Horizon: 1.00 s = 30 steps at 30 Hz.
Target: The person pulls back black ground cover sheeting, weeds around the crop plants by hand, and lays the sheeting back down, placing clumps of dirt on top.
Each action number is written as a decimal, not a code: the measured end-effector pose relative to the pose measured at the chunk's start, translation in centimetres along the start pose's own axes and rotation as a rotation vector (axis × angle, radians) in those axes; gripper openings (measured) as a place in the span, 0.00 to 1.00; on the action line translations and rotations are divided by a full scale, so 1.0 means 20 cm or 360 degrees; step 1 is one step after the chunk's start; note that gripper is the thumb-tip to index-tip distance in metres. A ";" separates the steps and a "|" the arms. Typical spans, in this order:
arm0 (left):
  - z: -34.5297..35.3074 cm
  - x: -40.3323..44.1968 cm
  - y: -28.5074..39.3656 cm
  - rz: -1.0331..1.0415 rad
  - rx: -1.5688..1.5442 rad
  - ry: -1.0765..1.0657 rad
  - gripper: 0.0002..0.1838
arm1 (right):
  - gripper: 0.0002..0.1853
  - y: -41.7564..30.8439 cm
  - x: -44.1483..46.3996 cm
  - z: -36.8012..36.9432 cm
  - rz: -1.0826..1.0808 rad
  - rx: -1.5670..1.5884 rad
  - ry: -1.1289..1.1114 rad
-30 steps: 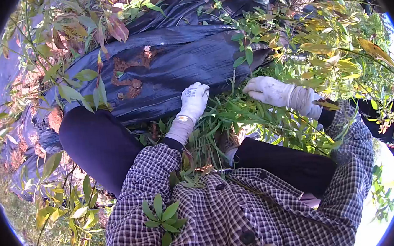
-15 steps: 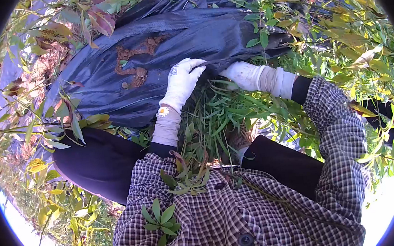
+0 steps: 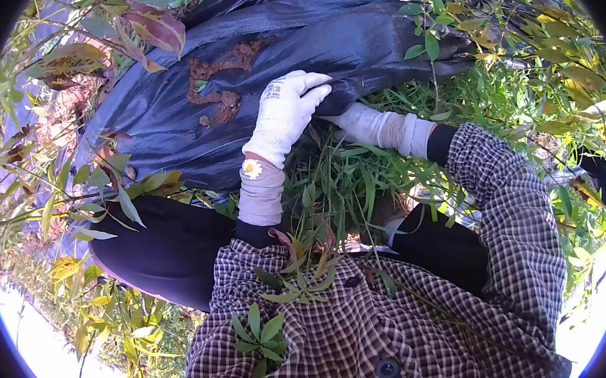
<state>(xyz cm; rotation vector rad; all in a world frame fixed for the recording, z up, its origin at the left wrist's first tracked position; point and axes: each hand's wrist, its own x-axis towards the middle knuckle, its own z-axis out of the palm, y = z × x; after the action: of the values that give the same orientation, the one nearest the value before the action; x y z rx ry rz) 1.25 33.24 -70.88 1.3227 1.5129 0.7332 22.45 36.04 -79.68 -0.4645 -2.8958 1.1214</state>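
Note:
A dark plastic ground sheet (image 3: 334,36) stretches across the upper middle, wrinkled and shiny. My left hand (image 3: 288,111), in a white knitted glove, pinches its near edge between thumb and fingers and lifts it slightly. Close by on the right, my right hand (image 3: 360,122), also gloved and soiled, reaches in beneath that raised edge. Its fingers are hidden under the sheet and among the grass, so what they hold does not show. Long green grass (image 3: 348,179) grows below both hands, against the sheet's edge.
Reddish soil clumps (image 3: 223,103) lie on the sheet. Leafy stems lean in from the left (image 3: 73,61) and right (image 3: 574,50). My dark-trousered knees (image 3: 159,248) flank the grass. A leafy sprig (image 3: 261,339) rests against my checked shirt.
The view has shifted a little, so the sheet appears farther right. My right hand has moved left, deeper under the sheet's edge. My left hand keeps its pinch on the edge.

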 end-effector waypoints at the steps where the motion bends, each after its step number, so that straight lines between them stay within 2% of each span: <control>1: 0.00 0.00 0.00 0.0039 0.0041 0.0007 0.14 | 0.27 0.02 -0.02 -0.02 0.0165 -0.0006 -0.0104; 3: 0.00 0.01 0.01 -0.0031 -0.0001 -0.0021 0.14 | 0.24 0.05 -0.08 -0.05 0.0495 -0.0018 -0.0312; 4: 0.00 0.01 0.02 -0.0066 -0.0022 -0.0035 0.14 | 0.22 0.09 -0.11 -0.04 0.0389 -0.0062 -0.0249; 7: 0.02 0.02 0.00 0.0026 -0.0002 0.0044 0.13 | 0.25 0.03 -0.04 -0.20 0.0752 0.0371 -0.0918; 8: 0.03 0.02 0.00 0.0082 -0.0029 0.0083 0.13 | 0.31 0.02 -0.05 -0.20 0.0950 0.0860 -0.0969; 11: 0.02 0.04 0.01 0.0037 0.0027 0.0083 0.12 | 0.35 -0.03 -0.10 -0.14 0.0465 0.0605 -0.0758; 12: 0.02 0.03 0.01 0.0031 0.0007 0.0086 0.12 | 0.34 -0.04 -0.13 -0.10 0.0332 0.0572 -0.0568; 15: 0.02 0.03 0.02 0.0077 0.0088 0.0101 0.12 | 0.32 -0.12 -0.07 -0.15 0.0465 0.0369 -0.0837; 16: 0.01 0.03 0.03 0.0076 0.0070 0.0098 0.12 | 0.26 -0.15 -0.07 -0.12 0.0476 0.0238 -0.0800; 19: 0.00 0.01 0.04 0.0065 0.0052 0.0108 0.11 | 0.20 -0.07 -0.11 -0.09 0.0401 0.0465 -0.0788; 20: 0.00 0.00 0.04 0.0054 0.0068 0.0122 0.11 | 0.16 -0.02 -0.14 -0.06 0.0403 0.0666 -0.0640; 21: -0.01 -0.01 0.04 0.0044 0.0084 0.0136 0.11 | 0.16 0.07 -0.18 -0.03 0.0568 0.0620 -0.0552; 22: -0.01 -0.01 0.04 0.0072 0.0106 0.0139 0.11 | 0.16 0.22 -0.27 0.06 0.0537 0.0745 -0.0405; 24: 0.00 -0.02 0.01 0.0129 0.0151 0.0145 0.11 | 0.15 0.29 -0.29 0.07 0.0910 0.1041 -0.0247; 25: 0.00 -0.02 0.01 0.0101 0.0127 0.0143 0.11 | 0.15 0.24 -0.21 -0.02 0.1319 0.1208 -0.0232; 27: -0.01 -0.02 0.02 0.0045 0.0079 0.0139 0.11 | 0.17 0.20 -0.15 -0.05 0.1585 0.1524 -0.0050; 28: -0.01 -0.02 0.02 0.0052 0.0078 0.0144 0.11 | 0.18 0.21 -0.12 -0.02 0.1433 0.1674 0.0113; 30: 0.00 -0.02 0.02 0.0067 0.0076 0.0155 0.11 | 0.19 0.21 -0.12 0.02 0.1072 0.1397 0.0060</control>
<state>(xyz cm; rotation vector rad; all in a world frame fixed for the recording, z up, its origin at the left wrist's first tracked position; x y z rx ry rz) 1.47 32.93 -70.38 1.3752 1.5930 0.8026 25.82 38.10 -82.62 -1.3724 -1.8912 2.2043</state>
